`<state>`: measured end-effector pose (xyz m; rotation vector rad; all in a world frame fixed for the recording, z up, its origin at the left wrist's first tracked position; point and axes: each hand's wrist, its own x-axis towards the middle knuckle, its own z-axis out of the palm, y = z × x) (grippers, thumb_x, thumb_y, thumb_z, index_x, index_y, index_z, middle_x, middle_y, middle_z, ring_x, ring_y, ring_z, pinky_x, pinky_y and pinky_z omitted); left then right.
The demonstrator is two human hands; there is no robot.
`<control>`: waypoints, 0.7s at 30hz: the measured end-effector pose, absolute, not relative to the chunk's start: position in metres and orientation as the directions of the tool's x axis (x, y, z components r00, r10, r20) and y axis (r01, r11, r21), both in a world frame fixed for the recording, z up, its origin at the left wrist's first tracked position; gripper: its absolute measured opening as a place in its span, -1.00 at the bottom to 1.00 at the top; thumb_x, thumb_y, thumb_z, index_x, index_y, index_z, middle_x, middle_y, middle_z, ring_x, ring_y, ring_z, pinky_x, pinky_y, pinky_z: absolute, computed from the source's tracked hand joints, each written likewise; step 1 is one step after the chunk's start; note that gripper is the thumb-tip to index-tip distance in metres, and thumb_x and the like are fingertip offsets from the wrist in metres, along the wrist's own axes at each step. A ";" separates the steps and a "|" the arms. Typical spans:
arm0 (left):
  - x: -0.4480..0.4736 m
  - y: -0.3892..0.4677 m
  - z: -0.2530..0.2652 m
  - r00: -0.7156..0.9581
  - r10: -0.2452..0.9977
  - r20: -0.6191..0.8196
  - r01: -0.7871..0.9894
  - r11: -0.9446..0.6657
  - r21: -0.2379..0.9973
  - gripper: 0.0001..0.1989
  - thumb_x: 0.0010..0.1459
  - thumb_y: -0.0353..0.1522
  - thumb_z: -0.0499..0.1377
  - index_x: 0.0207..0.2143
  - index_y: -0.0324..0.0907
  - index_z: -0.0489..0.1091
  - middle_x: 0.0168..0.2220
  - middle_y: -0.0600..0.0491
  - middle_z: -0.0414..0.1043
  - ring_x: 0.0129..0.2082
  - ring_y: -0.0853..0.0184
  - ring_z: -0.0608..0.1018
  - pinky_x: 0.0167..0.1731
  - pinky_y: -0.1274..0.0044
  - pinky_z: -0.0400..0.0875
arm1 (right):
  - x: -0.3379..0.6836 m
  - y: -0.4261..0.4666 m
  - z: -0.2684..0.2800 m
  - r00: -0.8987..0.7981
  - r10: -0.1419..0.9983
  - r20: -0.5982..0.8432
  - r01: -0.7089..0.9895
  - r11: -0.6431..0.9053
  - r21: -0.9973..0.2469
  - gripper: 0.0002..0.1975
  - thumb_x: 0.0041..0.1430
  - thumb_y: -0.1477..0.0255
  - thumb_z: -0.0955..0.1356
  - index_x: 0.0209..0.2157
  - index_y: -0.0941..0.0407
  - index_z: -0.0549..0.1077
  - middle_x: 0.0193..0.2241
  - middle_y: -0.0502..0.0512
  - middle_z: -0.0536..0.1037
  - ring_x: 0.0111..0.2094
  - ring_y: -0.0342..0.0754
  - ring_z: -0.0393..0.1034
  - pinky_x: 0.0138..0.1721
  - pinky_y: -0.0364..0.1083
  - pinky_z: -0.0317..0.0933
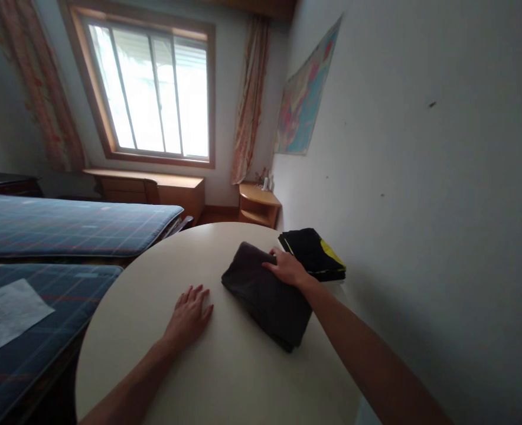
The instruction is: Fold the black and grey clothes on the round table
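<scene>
A folded dark grey garment (265, 295) lies at a slant on the round cream table (155, 307). My right hand (287, 267) reaches over its far right side, the thumb and fingers bent onto the cloth by the edge. Some of those fingertips are hard to make out. Just beyond that hand sits a stack of folded black cloth with yellow parts (309, 248), close to the wall. To the left of the grey garment, my left hand (189, 314) rests palm down on the tabletop, fingers spread, holding nothing and apart from the cloth.
Plaid blue mattresses (75, 227) stand left of the table, with a paper sheet (10, 313) on the nearer one. A white wall (420, 224) runs along the right. Beyond the table are a wooden corner shelf (258, 195) and a low desk (176, 180) under the window.
</scene>
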<state>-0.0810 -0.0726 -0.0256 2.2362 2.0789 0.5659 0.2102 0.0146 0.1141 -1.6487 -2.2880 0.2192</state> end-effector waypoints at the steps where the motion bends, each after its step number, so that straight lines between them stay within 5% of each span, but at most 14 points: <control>1: -0.080 -0.074 -0.025 0.044 0.973 0.225 0.963 -0.101 0.250 -0.51 0.28 -0.24 0.01 0.18 -0.27 0.32 0.27 -0.14 0.24 0.33 0.00 0.17 0.29 0.22 0.05 | 0.210 0.015 0.122 -0.279 0.941 0.192 0.899 0.327 -0.293 -0.66 0.23 0.21 0.38 -0.07 0.12 0.41 -0.26 0.16 0.60 -0.23 0.03 0.50 -0.23 -0.12 0.20; 14: -0.080 -0.074 -0.026 0.057 0.982 0.183 0.972 -0.096 0.216 -0.47 0.27 -0.22 -0.04 0.21 -0.27 0.29 0.29 -0.14 0.21 0.34 0.02 0.15 0.30 0.21 0.04 | 0.283 0.091 0.218 0.047 0.880 0.472 0.922 0.144 -0.360 -0.56 0.10 0.10 0.42 -0.11 0.14 0.45 -0.23 0.19 0.59 -0.22 0.04 0.48 -0.23 -0.10 0.27; 18: -0.080 -0.074 -0.026 0.053 0.979 0.195 0.971 -0.097 0.220 -0.48 0.27 -0.22 -0.04 0.20 -0.25 0.31 0.28 -0.13 0.23 0.34 0.03 0.16 0.30 0.22 0.04 | 0.333 0.120 0.211 0.225 0.867 0.444 0.927 -0.050 -0.371 -0.45 0.09 0.04 0.40 -0.05 0.19 0.46 -0.16 0.28 0.58 -0.15 0.10 0.48 -0.15 -0.06 0.29; 21: -0.080 -0.074 -0.027 0.052 0.978 0.203 0.969 -0.099 0.227 -0.49 0.26 -0.23 -0.03 0.19 -0.24 0.32 0.27 -0.12 0.24 0.33 0.04 0.17 0.30 0.21 0.05 | 0.359 0.128 0.175 0.300 0.896 0.326 0.940 -0.219 -0.261 -0.37 0.16 0.00 0.34 0.05 0.22 0.44 -0.06 0.35 0.55 -0.06 0.14 0.46 -0.08 -0.01 0.29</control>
